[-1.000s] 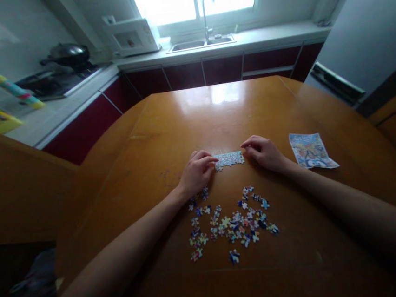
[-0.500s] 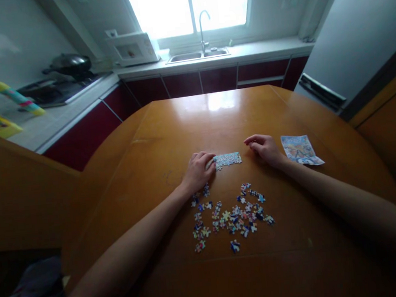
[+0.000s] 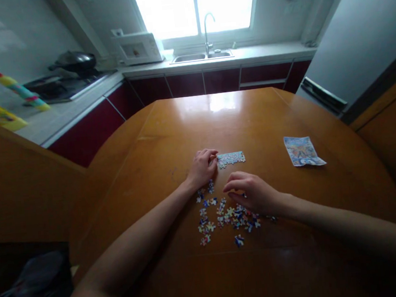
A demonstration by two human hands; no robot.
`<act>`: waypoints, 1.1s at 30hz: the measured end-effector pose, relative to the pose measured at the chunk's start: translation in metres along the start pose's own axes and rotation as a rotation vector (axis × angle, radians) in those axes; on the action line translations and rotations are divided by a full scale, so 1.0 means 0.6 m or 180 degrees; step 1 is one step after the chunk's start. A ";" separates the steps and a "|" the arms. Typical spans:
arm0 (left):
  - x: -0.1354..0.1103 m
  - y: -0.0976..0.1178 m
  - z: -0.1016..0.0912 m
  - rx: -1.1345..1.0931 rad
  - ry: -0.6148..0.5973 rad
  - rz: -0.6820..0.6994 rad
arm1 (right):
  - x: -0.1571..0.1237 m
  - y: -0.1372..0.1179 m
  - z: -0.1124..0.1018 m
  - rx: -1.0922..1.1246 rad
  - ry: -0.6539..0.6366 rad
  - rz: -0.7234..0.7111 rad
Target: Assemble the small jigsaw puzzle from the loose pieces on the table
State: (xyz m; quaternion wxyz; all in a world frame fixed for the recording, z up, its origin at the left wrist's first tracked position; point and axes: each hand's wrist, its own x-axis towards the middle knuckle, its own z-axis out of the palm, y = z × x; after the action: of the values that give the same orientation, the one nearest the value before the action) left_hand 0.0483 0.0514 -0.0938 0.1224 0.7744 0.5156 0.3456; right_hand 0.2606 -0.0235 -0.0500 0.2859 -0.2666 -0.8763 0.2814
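Note:
A small strip of joined puzzle pieces (image 3: 231,158) lies on the round wooden table (image 3: 251,115). My left hand (image 3: 202,167) rests curled against the strip's left end, fingertips touching it. Several loose colourful puzzle pieces (image 3: 225,218) are scattered nearer to me. My right hand (image 3: 253,193) hovers over the upper right of that pile, fingers bent and close together; whether they hold a piece I cannot make out.
A printed reference picture (image 3: 302,151) lies on the table to the right. Beyond the table run a counter with a sink (image 3: 201,56), a microwave (image 3: 138,48) and a stove with a pan (image 3: 74,62). A fridge (image 3: 355,35) stands at right.
My right hand has left the right end of the joined strip and come back toward me over the loose pieces. My left hand has stayed at the strip.

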 end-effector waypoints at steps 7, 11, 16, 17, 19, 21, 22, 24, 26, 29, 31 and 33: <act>0.001 -0.005 0.005 -0.0181 0.0084 -0.0094 | -0.010 -0.029 0.025 -0.0812 -0.0439 0.0234; 0.004 -0.008 0.006 -0.0365 0.0165 -0.0257 | -0.016 -0.015 0.012 -0.0977 -0.0249 0.0515; 0.007 -0.011 0.004 -0.0607 0.0282 -0.0417 | -0.015 -0.036 0.020 -0.1021 -0.0429 0.0590; 0.007 -0.011 0.004 -0.0656 0.0294 -0.0447 | -0.013 -0.044 0.026 -0.1043 -0.0546 0.0561; 0.008 -0.012 0.003 -0.0778 0.0314 -0.0511 | -0.010 -0.055 0.038 -0.1132 -0.0763 0.0476; 0.009 -0.014 0.002 -0.0919 0.0344 -0.0577 | -0.007 -0.061 0.047 -0.1224 -0.0898 0.0413; 0.009 -0.014 0.002 -0.0986 0.0358 -0.0616 | -0.006 -0.061 0.049 -0.1250 -0.0932 0.0406; 0.010 -0.013 0.002 -0.1093 0.0382 -0.0689 | -0.006 -0.058 0.047 -0.1277 -0.0960 0.0441; 0.010 -0.012 0.001 -0.1155 0.0389 -0.0737 | -0.006 -0.053 0.041 -0.1283 -0.0975 0.0485; 0.009 -0.010 0.001 -0.1178 0.0370 -0.0735 | -0.007 -0.042 0.031 -0.1314 -0.0988 0.0541; 0.009 -0.011 0.000 -0.1184 0.0356 -0.0710 | -0.006 -0.035 0.026 -0.1332 -0.0999 0.0584; 0.008 -0.012 0.000 -0.1187 0.0359 -0.0682 | -0.004 -0.028 0.020 -0.1325 -0.1001 0.0625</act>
State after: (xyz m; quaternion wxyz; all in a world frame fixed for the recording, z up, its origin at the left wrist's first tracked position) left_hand 0.0445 0.0589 -0.0958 0.2704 0.6586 0.5282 0.4628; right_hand 0.2495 -0.0411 -0.0479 0.0568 -0.3563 -0.9189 0.1595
